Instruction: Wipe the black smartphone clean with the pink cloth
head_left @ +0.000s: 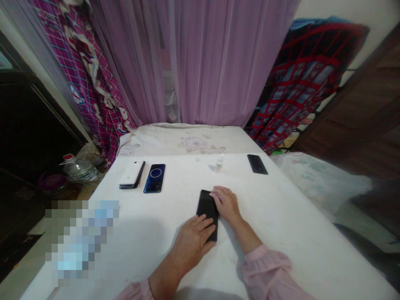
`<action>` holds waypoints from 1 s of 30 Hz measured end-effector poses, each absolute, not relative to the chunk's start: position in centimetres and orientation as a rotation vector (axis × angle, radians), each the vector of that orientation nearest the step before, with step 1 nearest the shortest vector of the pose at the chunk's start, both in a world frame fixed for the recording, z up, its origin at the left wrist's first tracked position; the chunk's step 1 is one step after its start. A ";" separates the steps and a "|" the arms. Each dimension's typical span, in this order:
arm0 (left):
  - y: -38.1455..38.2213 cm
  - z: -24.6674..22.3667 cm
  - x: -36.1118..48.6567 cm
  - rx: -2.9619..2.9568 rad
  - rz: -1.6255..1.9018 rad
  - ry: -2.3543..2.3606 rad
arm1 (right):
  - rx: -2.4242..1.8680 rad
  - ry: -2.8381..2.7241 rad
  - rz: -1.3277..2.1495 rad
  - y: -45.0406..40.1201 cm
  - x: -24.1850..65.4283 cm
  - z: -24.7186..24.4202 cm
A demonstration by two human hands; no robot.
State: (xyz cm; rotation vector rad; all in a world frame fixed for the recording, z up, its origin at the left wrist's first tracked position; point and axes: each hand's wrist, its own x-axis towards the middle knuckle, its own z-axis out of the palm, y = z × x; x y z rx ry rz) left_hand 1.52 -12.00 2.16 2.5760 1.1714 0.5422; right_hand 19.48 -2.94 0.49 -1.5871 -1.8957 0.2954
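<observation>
A black smartphone (208, 204) lies flat on the white-covered table, its dark face up. Across its lower half rests my left hand (195, 235), fingers outstretched and slightly apart, the thumb by the near end. My right hand (226, 204) is at the phone's far right corner, fingers bent and pressed together with the tips on the glass. Whatever those fingertips may hold is too small to make out. Beyond the hands stands a small clear bottle (219, 165) with a pale label.
A white phone (130, 173) rests on a darker one at the left, beside a blue phone (156, 177) with a pale ring. Another dark phone (257, 164) lies far right. A blurred bluish patch (84, 239) covers the left table edge. Purple curtains (215, 62) hang behind.
</observation>
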 end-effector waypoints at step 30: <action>-11.7 1.2 0.3 2.445 0.681 1.592 | -1.434 -1.418 0.495 -2.9 21.4 -0.4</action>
